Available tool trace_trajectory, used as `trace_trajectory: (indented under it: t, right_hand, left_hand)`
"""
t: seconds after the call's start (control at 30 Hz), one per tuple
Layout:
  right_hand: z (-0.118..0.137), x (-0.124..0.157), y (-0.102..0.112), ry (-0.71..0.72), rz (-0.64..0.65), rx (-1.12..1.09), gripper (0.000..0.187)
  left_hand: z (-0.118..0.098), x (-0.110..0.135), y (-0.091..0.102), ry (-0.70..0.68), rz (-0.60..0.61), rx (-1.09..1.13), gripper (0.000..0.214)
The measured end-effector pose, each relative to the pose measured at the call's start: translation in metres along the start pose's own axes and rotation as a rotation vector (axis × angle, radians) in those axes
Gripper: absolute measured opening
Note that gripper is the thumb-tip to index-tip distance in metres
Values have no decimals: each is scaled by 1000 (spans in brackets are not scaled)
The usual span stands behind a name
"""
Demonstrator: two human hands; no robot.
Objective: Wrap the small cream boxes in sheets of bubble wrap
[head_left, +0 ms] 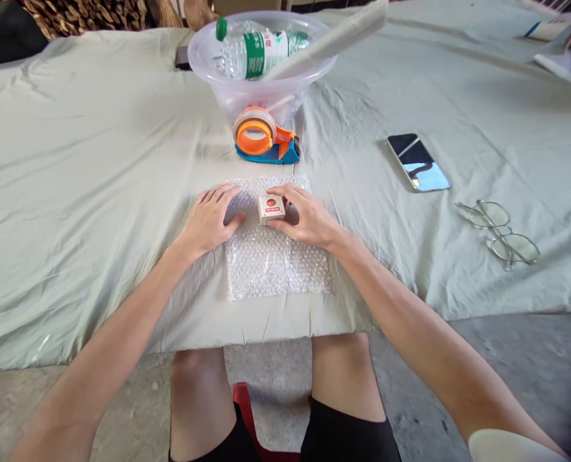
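Beneath your hands lies bubble wrap (278, 266); over it, your right hand (307, 215) pinches a small box (271, 209). Your left hand (212, 219) is spread, near the box. Beyond both hands stands a tape dispenser (276, 154).

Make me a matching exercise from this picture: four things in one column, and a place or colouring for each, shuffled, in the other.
Things:
1. small box
2. tape dispenser
3. green-capped bottle
4. phone

Places and colouring:
A. lying in the translucent tub
B. on the cloth, close to the eyeglasses
C. between the thumb and fingers of the right hand, above the bubble wrap
D. orange and blue, standing in front of the tub

Right pairs: 1-C, 2-D, 3-A, 4-B
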State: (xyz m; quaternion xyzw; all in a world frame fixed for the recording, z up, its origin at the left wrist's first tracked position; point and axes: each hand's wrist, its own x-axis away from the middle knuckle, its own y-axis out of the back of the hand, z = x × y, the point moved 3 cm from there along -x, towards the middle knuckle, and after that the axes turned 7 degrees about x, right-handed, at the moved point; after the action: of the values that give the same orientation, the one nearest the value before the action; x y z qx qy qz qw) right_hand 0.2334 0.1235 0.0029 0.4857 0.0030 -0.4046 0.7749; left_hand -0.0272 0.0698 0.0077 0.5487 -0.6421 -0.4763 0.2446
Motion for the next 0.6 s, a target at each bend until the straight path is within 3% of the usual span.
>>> trace_trajectory:
  t: [0.1, 0.23, 0.37, 0.53, 0.6]
  right_hand:
    - [2, 1, 1, 11, -14, -33, 74]
    - [3, 2, 8, -7, -247, -121, 70]
    - [2, 7, 16, -92, -439, -93, 61]
    - [8, 4, 12, 95, -351, -19, 57]
    - [15, 0, 12, 110, -385, 34, 51]
  left_hand:
    - [0, 1, 2, -25, -39, 28, 55]
    - [-1, 3, 7, -49, -111, 99, 61]
    - [-4, 4, 7, -92, -52, 136, 70]
    - [-14, 6, 7, -198, 7, 141, 76]
    - [-21, 6, 3, -224, 20, 137, 76]
